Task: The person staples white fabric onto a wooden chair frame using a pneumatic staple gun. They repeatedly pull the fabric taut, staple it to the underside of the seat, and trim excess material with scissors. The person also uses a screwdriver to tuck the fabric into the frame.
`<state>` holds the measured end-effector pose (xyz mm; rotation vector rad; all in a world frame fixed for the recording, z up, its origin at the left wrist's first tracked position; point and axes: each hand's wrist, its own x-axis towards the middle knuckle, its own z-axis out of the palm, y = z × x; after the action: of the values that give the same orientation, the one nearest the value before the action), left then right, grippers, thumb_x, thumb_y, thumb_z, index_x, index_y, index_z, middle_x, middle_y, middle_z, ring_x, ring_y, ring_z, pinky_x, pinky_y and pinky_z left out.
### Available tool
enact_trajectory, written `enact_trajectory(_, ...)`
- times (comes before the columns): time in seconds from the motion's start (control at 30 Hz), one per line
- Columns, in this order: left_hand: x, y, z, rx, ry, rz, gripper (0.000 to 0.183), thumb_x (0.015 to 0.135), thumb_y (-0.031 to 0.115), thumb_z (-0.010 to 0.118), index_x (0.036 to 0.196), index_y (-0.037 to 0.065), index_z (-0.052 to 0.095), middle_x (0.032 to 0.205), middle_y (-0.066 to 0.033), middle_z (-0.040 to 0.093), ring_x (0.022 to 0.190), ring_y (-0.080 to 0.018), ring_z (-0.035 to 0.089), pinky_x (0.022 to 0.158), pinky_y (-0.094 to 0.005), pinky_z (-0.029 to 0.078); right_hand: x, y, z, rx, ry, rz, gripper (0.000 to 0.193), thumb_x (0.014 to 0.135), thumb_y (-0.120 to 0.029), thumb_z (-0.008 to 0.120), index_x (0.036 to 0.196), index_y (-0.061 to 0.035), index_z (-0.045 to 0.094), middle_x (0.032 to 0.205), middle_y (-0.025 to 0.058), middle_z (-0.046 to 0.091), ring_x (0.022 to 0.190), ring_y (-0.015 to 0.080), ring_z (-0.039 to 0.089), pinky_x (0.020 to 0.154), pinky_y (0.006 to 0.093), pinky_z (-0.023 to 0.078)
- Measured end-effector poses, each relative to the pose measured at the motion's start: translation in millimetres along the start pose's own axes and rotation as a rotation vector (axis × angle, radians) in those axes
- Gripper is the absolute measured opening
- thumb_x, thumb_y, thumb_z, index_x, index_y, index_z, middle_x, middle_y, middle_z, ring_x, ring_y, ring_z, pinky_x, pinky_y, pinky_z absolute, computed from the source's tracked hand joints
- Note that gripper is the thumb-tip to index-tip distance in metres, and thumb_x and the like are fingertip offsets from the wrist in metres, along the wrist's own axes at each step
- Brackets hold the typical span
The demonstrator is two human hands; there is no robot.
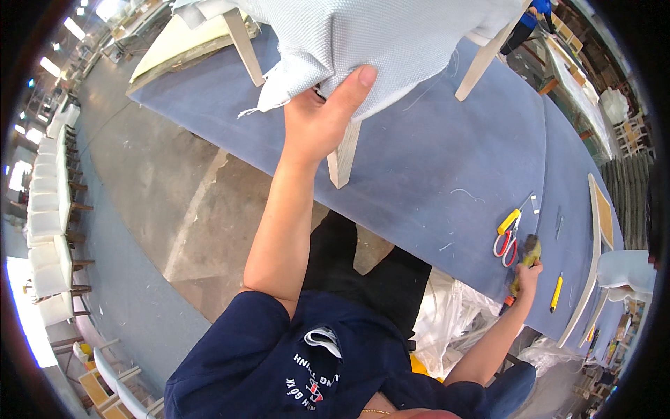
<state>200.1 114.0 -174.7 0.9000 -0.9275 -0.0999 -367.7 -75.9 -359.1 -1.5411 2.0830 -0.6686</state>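
A blue-grey worktable (419,202) raises the wooden-legged chair (343,157) before the left hand (319,119), which pinches its pale woven fabric (401,42), apparently controlling the edge. The right hand (528,278) grips a yellow-green handheld tool (532,250), scissors (509,248) just left, within reach.

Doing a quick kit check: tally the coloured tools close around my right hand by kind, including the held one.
Red-handled metal scissors: 1
Yellow-handled tool with a thin metal shaft: 1
Slim yellow stick-shaped tool: 1
Yellow-green tool with dark head, in the right hand: 1
Total: 4
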Motion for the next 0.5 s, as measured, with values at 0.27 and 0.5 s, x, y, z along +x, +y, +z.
enact_trajectory(0.27, 0.1, 0.5, 2.2, 0.019, -0.038, 0.016, 0.055, 0.093, 0.024, 0.086, 0.134, -0.004, 0.063, 0.126, -0.0088, 0.068, 0.114, -0.0159, 0.062, 0.102, -0.034, 0.05, -196.4, -219.7, -10.9, 1.136, -0.371, -0.306, 0.056, 0.109, -0.046, 0.055, 0.131, 0.006, 0.059, 0.059, 0.0019, 0.046, 0.048, 0.0114, 0.049, 0.046, 0.0295, 0.042)
enact_trajectory(0.5, -1.5, -8.9, -10.5, 0.095, -0.09, 0.053, 0.036, 0.091, 0.002, 0.078, 0.124, -0.008, 0.069, 0.116, -0.0105, 0.074, 0.104, -0.0186, 0.069, 0.093, -0.0336, 0.056, -308.2, -324.6, 57.4, 0.919, -0.636, -0.935, 0.047, 0.108, -0.025, 0.059, 0.139, 0.0079, 0.047, 0.106, 0.0231, 0.064, 0.059, 0.0139, 0.055, 0.053, 0.0323, 0.051)
